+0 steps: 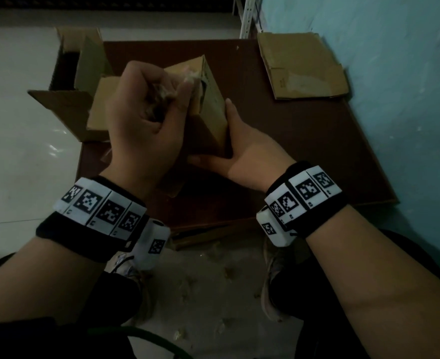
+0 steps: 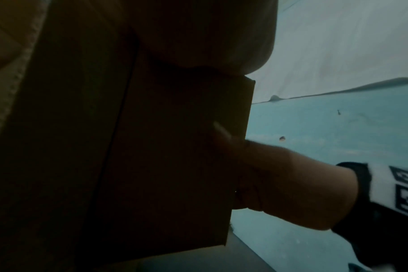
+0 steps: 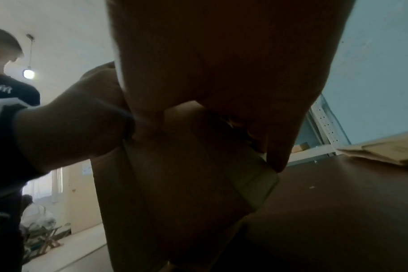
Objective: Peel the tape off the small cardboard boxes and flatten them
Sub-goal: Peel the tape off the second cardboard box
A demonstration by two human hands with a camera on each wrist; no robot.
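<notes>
A small brown cardboard box (image 1: 210, 110) stands tilted on the dark brown table (image 1: 304, 156). My left hand (image 1: 172, 97) is curled over its top near corner and pinches a crumpled wad of clear tape (image 1: 187, 77) that still runs to the box top. My right hand (image 1: 229, 130) holds the box from the right, fingers along its side and thumb across the near lower face. In the left wrist view the box (image 2: 163, 156) is a dark slab with my right hand (image 2: 287, 184) clasping its edge. The right wrist view shows the box (image 3: 186, 184) under my fingers (image 3: 275, 162).
Larger opened cardboard boxes (image 1: 84, 81) stand at the table's left. A flattened box (image 1: 304, 66) lies at the back right, against the blue wall (image 1: 408, 73). Tape scraps (image 1: 213, 281) litter the floor by my shoes. Another person (image 3: 7, 110) stands to the left.
</notes>
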